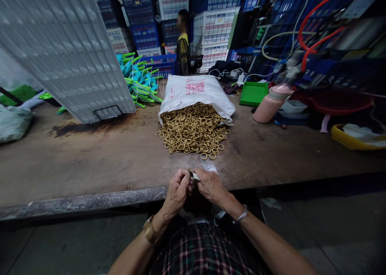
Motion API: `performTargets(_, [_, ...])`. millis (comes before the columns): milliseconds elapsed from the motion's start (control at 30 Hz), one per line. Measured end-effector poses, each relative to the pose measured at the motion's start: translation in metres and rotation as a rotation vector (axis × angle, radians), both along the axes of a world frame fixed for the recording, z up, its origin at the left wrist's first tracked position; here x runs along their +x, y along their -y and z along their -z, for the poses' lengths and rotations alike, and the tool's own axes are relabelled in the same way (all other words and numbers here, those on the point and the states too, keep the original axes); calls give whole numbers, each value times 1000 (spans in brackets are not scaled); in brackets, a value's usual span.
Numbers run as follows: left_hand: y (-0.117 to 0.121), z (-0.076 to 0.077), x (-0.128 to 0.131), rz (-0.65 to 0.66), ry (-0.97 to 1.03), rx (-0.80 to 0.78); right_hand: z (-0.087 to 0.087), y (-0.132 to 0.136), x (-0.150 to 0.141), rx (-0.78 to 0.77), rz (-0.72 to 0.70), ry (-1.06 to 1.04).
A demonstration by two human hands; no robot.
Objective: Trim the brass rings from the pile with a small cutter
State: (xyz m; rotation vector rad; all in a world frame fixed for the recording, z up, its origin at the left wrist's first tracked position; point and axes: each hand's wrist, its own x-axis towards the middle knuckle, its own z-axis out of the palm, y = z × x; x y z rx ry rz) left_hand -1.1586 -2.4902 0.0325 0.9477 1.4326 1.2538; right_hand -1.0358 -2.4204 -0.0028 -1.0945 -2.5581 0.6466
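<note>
My left hand [177, 190] and my right hand [211, 185] meet at the near edge of the brown worktable [90, 162], fingers pinched together. Between the fingertips sits a small brass ring [191, 173] with a thin pale strip [196, 176] against it; which hand holds which is hard to make out. Beyond them a heap of brass rings [193, 128] spills from a white sack [194, 91] lying on its side. A gold watch is on my left wrist, a silver bangle on my right.
A ribbed translucent panel [66, 46] leans at the left. Teal and green plastic pieces [140, 80], a green tray [253, 93], a pink bottle [271, 102] and a yellow tub [352, 140] lie around. Stacked crates [211, 25] and a standing person [182, 46] are behind.
</note>
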Motion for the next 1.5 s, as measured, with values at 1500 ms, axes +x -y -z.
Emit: performTargets(1500, [-12, 23, -7, 1, 188, -236, 2, -7, -15, -255, 128, -426])
